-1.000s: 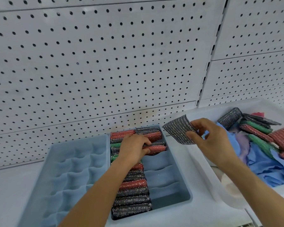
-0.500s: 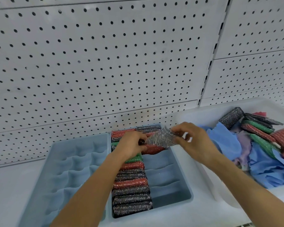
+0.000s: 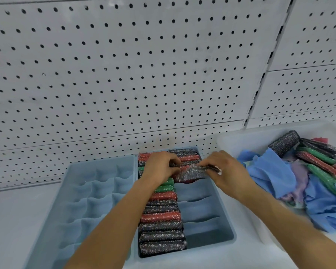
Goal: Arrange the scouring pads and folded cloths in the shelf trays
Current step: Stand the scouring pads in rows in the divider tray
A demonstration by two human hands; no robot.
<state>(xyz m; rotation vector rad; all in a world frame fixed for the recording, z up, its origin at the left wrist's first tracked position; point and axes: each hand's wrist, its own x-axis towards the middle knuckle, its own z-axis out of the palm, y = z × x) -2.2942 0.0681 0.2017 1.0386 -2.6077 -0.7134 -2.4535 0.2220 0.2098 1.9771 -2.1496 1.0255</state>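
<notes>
Glittery metallic-mesh scouring pads fill a smooth matt plastic tray; soft blue cloths.

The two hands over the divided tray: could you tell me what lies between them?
In the head view, a silver-black scouring pad spans the gap, gripped by the left hand and the right hand, above the tray.
</notes>
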